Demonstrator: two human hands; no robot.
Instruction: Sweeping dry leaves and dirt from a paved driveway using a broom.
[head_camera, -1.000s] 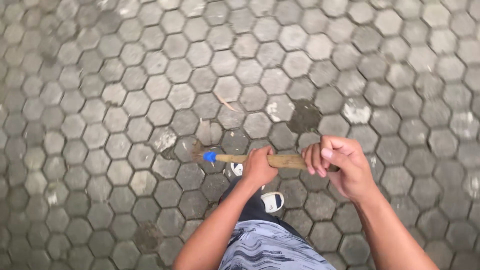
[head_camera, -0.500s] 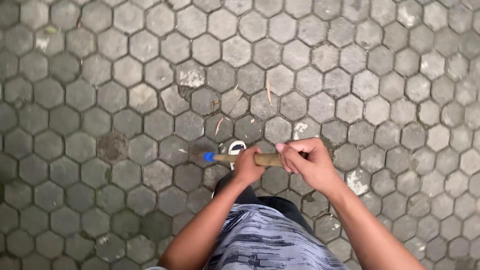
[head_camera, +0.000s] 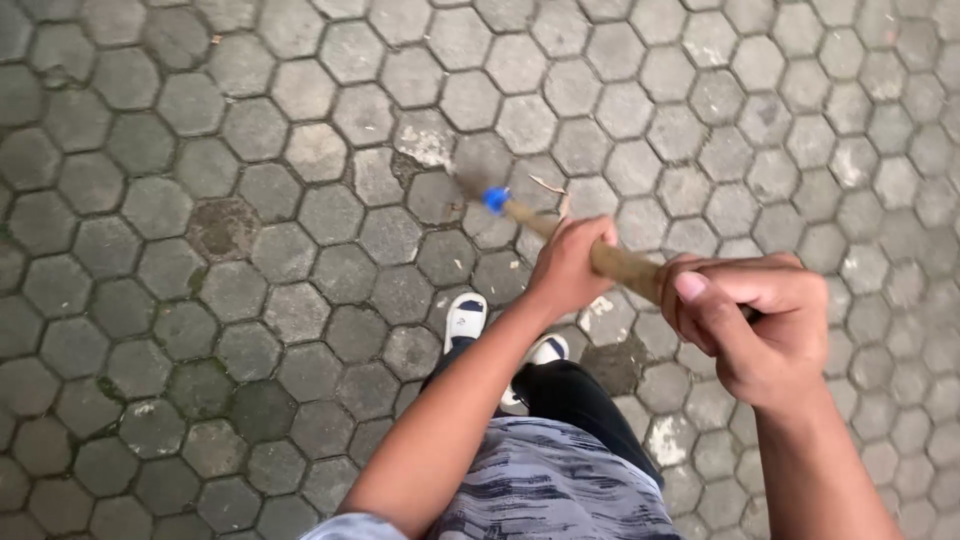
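Open paving (head_camera: 250, 250) lies all round; only scattered dry leaves (head_camera: 548, 186) near the broom head (head_camera: 480, 192).

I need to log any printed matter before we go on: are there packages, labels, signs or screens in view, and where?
None in view: no package, label, sign or screen.
Broom handle: wooden stick with a blue band, held by the left hand and the right hand.
Sandals: white, on the grey hexagonal paving, below the handle; small dark marks, too small to tell.

Grey hexagonal paving stones (head_camera: 250, 130), daylit.
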